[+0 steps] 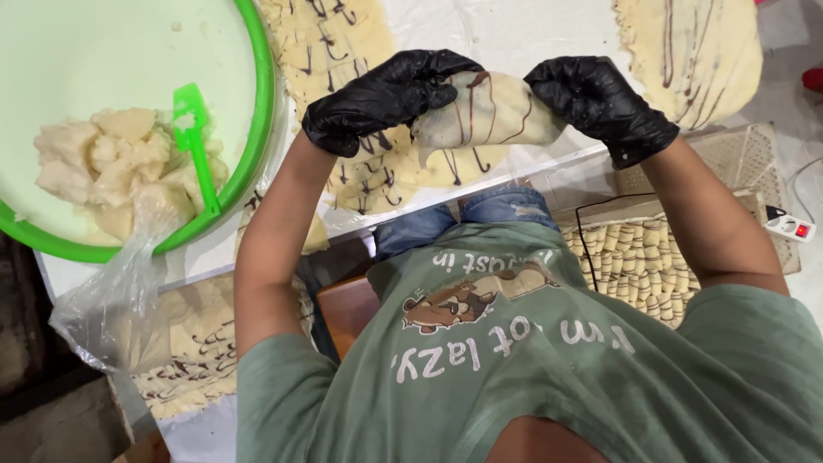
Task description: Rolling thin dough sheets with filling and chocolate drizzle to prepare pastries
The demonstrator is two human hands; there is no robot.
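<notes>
Both my hands wear black gloves and hold one rolled crepe [489,111], pale with thin dark chocolate lines, above the table edge. My left hand [381,99] grips its left end, fingers curled over the fold. My right hand [600,103] pinches its right end. A loose flap of the crepe hangs down near the middle. Under the roll lies a flat crepe [386,176] with the same dark squiggles on a white surface.
A big green-rimmed bowl [253,146] at the left holds pale filling lumps [111,163] and a green spatula [195,141]. Another flat crepe [694,51] lies top right. A tray [754,163] with several rolled crepes [634,257] sits right, a power strip [789,228] beside it.
</notes>
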